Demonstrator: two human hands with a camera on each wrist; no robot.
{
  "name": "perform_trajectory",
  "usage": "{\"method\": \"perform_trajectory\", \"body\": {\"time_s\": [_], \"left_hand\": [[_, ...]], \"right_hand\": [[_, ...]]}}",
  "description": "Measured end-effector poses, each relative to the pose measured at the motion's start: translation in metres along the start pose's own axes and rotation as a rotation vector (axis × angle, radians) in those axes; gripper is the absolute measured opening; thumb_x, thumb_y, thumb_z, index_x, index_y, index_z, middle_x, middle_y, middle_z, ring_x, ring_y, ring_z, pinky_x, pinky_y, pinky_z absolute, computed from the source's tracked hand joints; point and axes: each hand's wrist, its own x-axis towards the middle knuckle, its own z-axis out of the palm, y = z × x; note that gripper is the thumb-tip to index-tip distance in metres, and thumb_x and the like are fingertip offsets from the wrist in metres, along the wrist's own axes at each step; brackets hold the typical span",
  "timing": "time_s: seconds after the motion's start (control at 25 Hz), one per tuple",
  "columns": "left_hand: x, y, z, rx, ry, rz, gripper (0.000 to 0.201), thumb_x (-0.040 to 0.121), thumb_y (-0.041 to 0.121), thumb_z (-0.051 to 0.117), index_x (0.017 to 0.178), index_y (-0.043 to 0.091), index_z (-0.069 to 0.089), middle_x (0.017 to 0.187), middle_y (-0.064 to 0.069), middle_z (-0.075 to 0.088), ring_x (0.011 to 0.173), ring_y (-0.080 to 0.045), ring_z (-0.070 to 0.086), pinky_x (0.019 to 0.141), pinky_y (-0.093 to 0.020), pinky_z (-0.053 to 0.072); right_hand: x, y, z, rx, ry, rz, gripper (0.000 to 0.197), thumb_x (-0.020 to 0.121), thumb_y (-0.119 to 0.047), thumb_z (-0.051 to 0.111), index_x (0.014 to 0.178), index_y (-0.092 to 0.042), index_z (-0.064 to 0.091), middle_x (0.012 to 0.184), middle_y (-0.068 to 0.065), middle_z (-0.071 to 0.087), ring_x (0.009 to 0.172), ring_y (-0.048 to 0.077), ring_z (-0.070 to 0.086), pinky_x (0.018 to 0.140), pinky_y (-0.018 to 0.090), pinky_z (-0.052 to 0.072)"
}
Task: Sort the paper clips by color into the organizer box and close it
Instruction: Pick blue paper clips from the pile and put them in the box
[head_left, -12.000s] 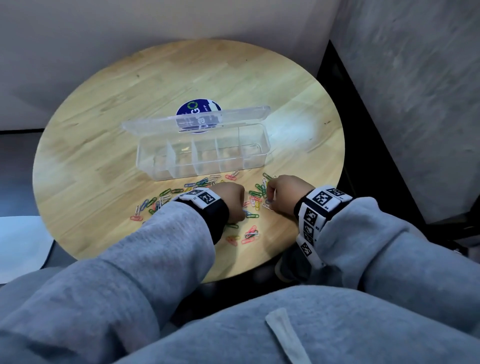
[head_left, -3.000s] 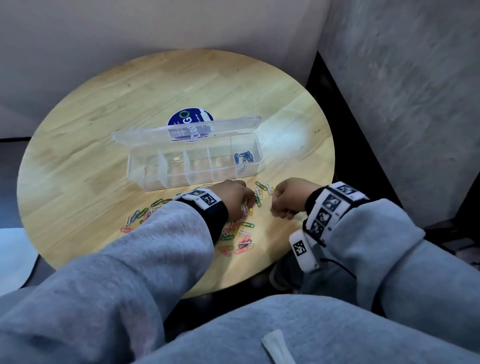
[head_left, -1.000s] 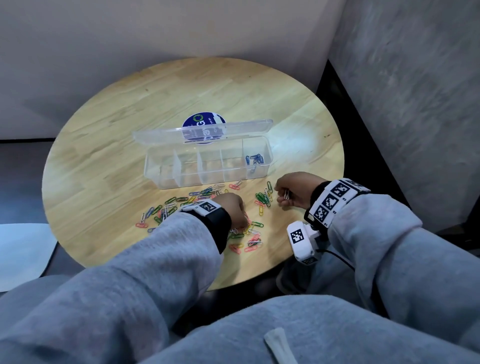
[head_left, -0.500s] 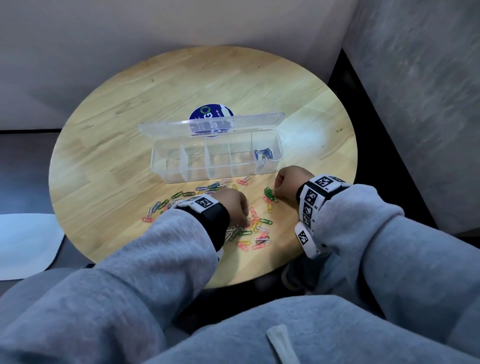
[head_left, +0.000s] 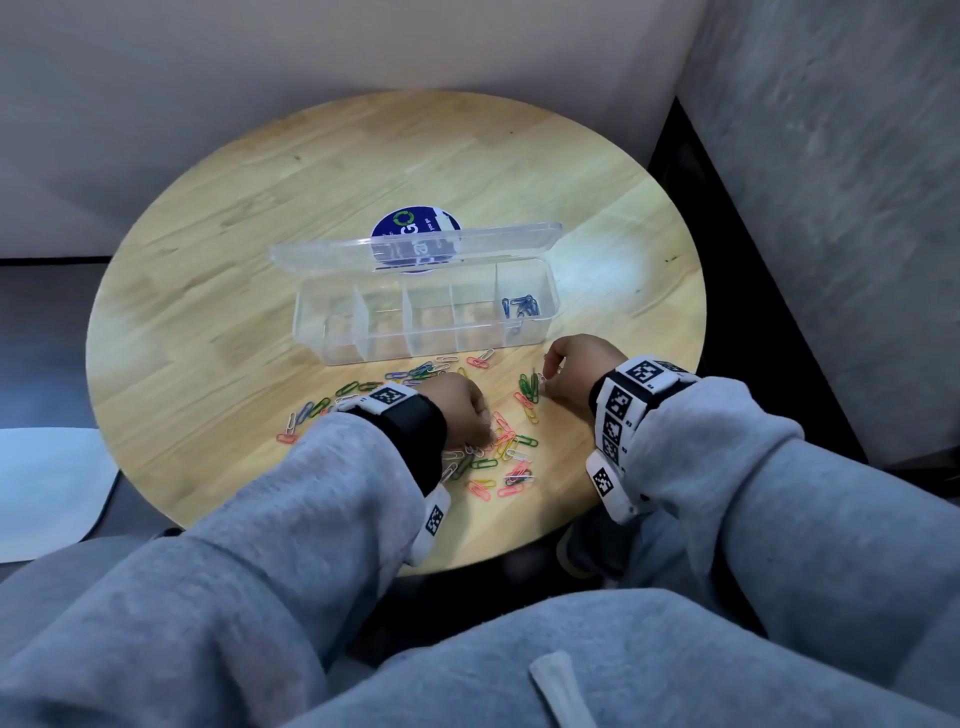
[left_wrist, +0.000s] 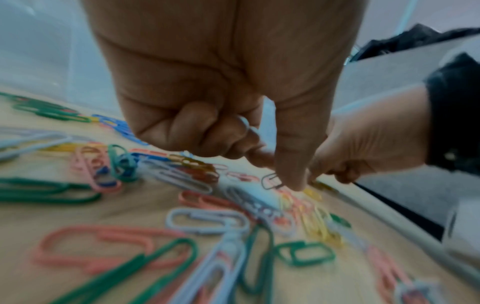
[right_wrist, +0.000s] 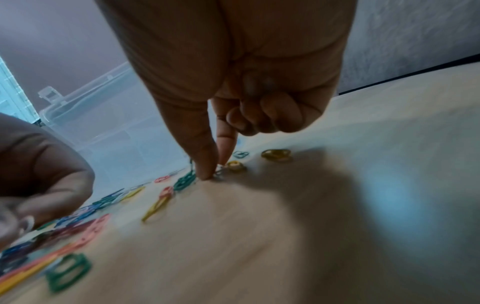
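Right hand (head_left: 582, 366) down on the surface (head_left: 208, 332), thumb and finger pinching a small clip (right_wrist: 219, 174). Organizer box (head_left: 426, 332) open, just beyond that grip, long side across. Left hand (head_left: 460, 413) curled over the clip pile (head_left: 498, 457), farther back; cannot tell if holding any.

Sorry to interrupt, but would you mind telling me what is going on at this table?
A person is sorting coloured paper clips into a clear organizer box on a round wooden table. The lid stands open, and only the rightmost compartment holds anything: a few blue clips. Most clips lie loose in front of the box. The right hand pinches at a clip beside a green cluster; the left hand picks through the main pile, fingers curled.
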Motion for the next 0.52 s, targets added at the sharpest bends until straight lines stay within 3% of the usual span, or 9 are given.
{"method": "perform_trajectory", "body": {"time_s": [0.16,0.32,0.52], "left_hand": [[-0.003,-0.006,-0.014,-0.322,-0.036,-0.043,0.019,0.078,0.015,0.073,0.066,0.018,0.059,0.053,0.004,0.055,0.048,-0.009,0.047,0.048,-0.016,0.038],[-0.004,-0.013,-0.024,-0.548,-0.037,-0.045,0.024,0.081,0.004,0.066,0.065,0.015,0.053,0.061,-0.003,0.055,0.045,-0.007,0.043,0.049,-0.019,0.035],[-0.009,-0.015,-0.026,-0.639,-0.062,-0.091,0.023,0.087,-0.005,0.052,0.075,0.015,0.053,0.057,-0.002,0.054,0.040,-0.004,0.046,0.040,-0.012,0.036]], "right_hand": [[0.006,-0.005,0.006,-0.043,-0.014,0.028,0.008,0.084,-0.012,0.056,0.086,-0.011,0.064,0.088,0.008,0.061,0.083,0.024,0.056,0.068,0.025,0.042],[0.008,-0.008,0.011,-0.052,-0.060,0.091,0.010,0.081,-0.018,0.059,0.075,-0.013,0.053,0.068,0.003,0.048,0.076,0.024,0.050,0.066,0.026,0.040],[0.008,-0.006,0.010,-0.059,-0.097,0.120,0.016,0.075,-0.020,0.064,0.068,-0.014,0.051,0.067,0.004,0.048,0.067,0.021,0.048,0.056,0.023,0.036]]}}
